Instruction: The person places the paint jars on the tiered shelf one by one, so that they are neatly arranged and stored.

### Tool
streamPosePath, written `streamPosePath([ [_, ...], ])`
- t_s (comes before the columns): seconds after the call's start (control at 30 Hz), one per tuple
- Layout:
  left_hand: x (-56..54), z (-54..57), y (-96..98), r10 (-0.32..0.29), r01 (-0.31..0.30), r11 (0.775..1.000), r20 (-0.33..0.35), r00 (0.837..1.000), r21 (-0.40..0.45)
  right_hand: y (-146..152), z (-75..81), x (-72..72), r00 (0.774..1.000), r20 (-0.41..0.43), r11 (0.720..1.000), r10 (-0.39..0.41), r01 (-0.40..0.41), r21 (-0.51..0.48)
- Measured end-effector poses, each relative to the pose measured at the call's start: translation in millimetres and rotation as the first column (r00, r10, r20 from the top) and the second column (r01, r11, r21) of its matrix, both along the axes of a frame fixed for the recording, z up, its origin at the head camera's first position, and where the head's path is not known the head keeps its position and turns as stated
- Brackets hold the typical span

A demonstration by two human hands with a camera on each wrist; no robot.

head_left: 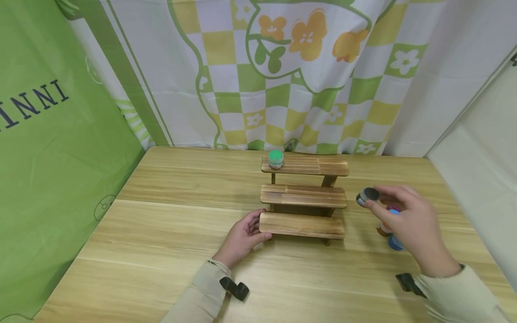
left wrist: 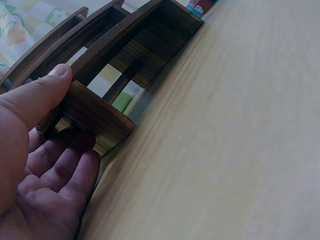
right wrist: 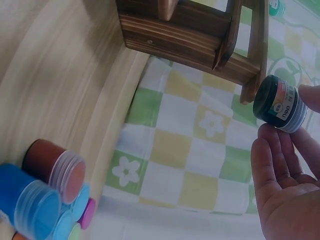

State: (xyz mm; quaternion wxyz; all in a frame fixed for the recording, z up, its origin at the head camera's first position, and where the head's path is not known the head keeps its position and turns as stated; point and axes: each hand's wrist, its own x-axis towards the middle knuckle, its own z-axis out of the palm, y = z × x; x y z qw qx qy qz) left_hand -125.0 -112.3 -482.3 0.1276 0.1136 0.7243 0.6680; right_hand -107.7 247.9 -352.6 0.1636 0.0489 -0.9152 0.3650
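My right hand [head_left: 416, 224] pinches a small black paint jar [head_left: 367, 196] by its lid, in the air to the right of a three-step wooden shelf [head_left: 303, 197]. The right wrist view shows the jar's dark body [right wrist: 274, 102] and printed label, with thumb and fingertips at the clear-rimmed lid. My left hand [head_left: 242, 237] grips the left end of the lowest step, thumb in front and fingers behind, as the left wrist view also shows on the dark wood [left wrist: 95, 107]. A green-lidded jar [head_left: 276, 159] stands at the left end of the top step.
Behind and under my right hand several more paint jars cluster on the table, among them a brown jar [right wrist: 52, 167] and a blue jar [right wrist: 30, 200]. A checked, flowered curtain [head_left: 282, 103] hangs along the back edge of the wooden table [head_left: 181, 179].
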Motion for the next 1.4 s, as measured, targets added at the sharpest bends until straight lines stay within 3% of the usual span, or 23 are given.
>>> streamPosePath([
  [0.33, 0.3, 0.3, -0.3, -0.002, 0.002, 1.000, 0.004, 1.000, 0.004, -13, 4.9, -11.2, 0.996, -0.066, 0.999, 0.051, -0.050, 0.017],
  [0.67, 0.0, -0.6, -0.3, -0.006, 0.006, 1.000, 0.000, 1.000, 0.006, -25, 13.2, -19.4, 0.996, -0.053, 0.998, 0.065, -0.064, 0.027],
  [1.07, 0.3, -0.5, -0.3, -0.007, 0.007, 1.000, -0.002, 1.000, 0.003, -36, 9.9, -30.7, 0.985, -0.133, 0.994, 0.109, -0.111, -0.014],
  [1.4, -0.6, -1.9, -0.9, -0.003, 0.003, 1.000, -0.002, 1.000, -0.003, -44, 12.2, -37.7, 0.979, -0.147, 0.990, 0.138, -0.140, -0.003],
])
